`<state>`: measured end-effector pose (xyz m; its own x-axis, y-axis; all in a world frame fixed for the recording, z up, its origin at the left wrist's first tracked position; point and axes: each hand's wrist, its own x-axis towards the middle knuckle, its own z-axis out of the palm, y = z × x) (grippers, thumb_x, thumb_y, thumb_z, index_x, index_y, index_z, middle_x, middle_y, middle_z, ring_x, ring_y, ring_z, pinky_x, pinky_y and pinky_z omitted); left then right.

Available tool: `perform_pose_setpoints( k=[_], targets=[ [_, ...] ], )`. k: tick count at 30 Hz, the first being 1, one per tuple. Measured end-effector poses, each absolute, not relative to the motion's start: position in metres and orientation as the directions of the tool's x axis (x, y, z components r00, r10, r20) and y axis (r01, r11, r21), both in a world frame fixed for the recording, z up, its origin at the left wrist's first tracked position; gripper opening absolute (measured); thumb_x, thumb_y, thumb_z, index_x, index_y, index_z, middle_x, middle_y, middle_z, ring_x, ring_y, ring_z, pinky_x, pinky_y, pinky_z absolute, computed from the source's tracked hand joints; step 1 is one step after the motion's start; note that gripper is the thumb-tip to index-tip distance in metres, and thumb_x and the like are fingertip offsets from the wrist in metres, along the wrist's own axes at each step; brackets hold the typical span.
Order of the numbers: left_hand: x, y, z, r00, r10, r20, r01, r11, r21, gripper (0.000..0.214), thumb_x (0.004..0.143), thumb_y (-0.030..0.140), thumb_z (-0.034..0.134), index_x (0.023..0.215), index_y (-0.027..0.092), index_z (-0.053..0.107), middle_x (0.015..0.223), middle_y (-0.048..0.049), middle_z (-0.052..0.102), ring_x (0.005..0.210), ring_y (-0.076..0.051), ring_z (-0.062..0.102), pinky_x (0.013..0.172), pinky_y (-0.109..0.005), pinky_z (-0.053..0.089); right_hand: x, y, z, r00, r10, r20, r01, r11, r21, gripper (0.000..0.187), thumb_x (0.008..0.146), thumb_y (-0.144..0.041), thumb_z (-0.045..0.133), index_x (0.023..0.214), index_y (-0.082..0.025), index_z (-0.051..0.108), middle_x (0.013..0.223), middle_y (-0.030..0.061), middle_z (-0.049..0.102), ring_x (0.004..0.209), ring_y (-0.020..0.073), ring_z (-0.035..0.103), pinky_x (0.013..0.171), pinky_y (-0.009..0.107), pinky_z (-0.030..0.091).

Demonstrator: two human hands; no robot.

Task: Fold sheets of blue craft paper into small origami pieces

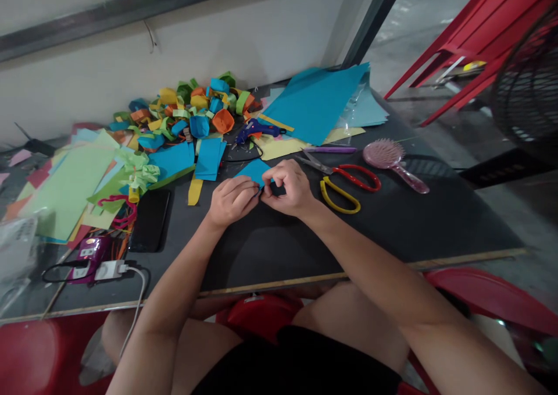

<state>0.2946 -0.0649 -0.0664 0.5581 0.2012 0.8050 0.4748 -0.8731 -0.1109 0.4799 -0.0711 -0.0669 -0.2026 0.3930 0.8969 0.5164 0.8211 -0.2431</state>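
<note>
A small piece of blue paper (254,170) lies on the dark table (392,226) in front of me. My left hand (232,200) and my right hand (289,188) meet over its near edge, fingers curled and pinching the paper between them. Scissors (344,181) with one red and one yellow handle lie just right of my right hand. A folded stack of blue sheets (209,158) rests just beyond my left hand.
A heap of folded coloured paper pieces (192,110) sits at the back by the wall. A glue gun (257,130), large blue sheets (316,101), a pink hairbrush (392,159), a black phone (149,219), green sheets (70,185) and a purple device (89,255) with a cable surround the work spot.
</note>
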Motion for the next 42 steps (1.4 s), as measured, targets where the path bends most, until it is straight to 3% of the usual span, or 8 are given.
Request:
perform_pose_setpoints(
  k=[5,9,18,28,34,42],
  targets=[
    [0.295,-0.063,-0.071,0.579,0.295,0.76,0.486,-0.873,-0.031,0.018,0.088,0.015,0.059,0.105,0.016,0.064,0.094,-0.0081,0.075,0.097,-0.019,0.069,0.076,-0.03,0.051,0.478,-0.07,-0.07,-0.227,0.436,0.871,0.514,0.813,-0.273,0.039,0.064,-0.003,0.056,0.08,-0.026,0.029,0.071,-0.0047,0.062,0.062,0.0147,0.053,0.066,0.032,0.044],
    [0.294,-0.063,-0.073,0.571,0.34,0.747,0.539,-0.842,-0.028,0.017,0.091,0.017,0.053,0.1,0.018,0.068,0.089,-0.0053,0.076,0.093,-0.017,0.069,0.072,-0.029,0.05,0.479,-0.069,-0.07,-0.225,0.443,0.868,0.506,0.814,-0.284,0.038,0.063,-0.004,0.055,0.079,-0.026,0.029,0.071,-0.0047,0.062,0.063,0.015,0.054,0.067,0.033,0.046],
    [0.295,-0.065,-0.067,0.501,0.244,0.831,0.53,-0.845,-0.071,0.02,0.088,0.016,0.06,0.104,0.021,0.069,0.089,-0.0037,0.077,0.088,-0.017,0.07,0.071,-0.029,0.052,0.485,-0.067,-0.071,-0.175,0.461,0.87,0.508,0.799,-0.322,0.038,0.062,-0.004,0.055,0.08,-0.026,0.029,0.071,-0.0045,0.063,0.063,0.0151,0.054,0.065,0.032,0.046],
    [0.286,-0.059,-0.071,0.433,0.339,0.835,0.576,-0.817,0.033,0.02,0.088,0.019,0.06,0.105,0.023,0.07,0.085,-0.0037,0.076,0.089,-0.017,0.07,0.077,-0.03,0.055,0.495,-0.058,-0.079,-0.079,0.535,0.841,0.545,0.73,-0.413,0.037,0.063,-0.007,0.057,0.08,-0.026,0.031,0.073,-0.0041,0.061,0.064,0.0158,0.055,0.064,0.032,0.046],
    [0.285,-0.057,-0.064,0.402,0.274,0.874,0.594,-0.804,-0.021,0.019,0.086,0.016,0.061,0.102,0.021,0.07,0.081,-0.003,0.076,0.087,-0.017,0.07,0.075,-0.029,0.056,0.501,-0.053,-0.082,-0.035,0.566,0.824,0.551,0.699,-0.456,0.036,0.063,-0.008,0.057,0.079,-0.026,0.03,0.073,-0.0041,0.06,0.067,0.0161,0.058,0.066,0.033,0.045],
    [0.282,-0.058,-0.055,0.376,0.311,0.873,0.639,-0.769,-0.002,0.014,0.088,0.019,0.06,0.091,0.02,0.073,0.075,-0.0029,0.074,0.08,-0.017,0.069,0.07,-0.029,0.057,0.509,-0.046,-0.086,0.08,0.617,0.782,0.511,0.649,-0.564,0.035,0.062,-0.011,0.056,0.078,-0.026,0.029,0.07,-0.0052,0.056,0.064,0.0137,0.056,0.065,0.031,0.045]
  ],
)
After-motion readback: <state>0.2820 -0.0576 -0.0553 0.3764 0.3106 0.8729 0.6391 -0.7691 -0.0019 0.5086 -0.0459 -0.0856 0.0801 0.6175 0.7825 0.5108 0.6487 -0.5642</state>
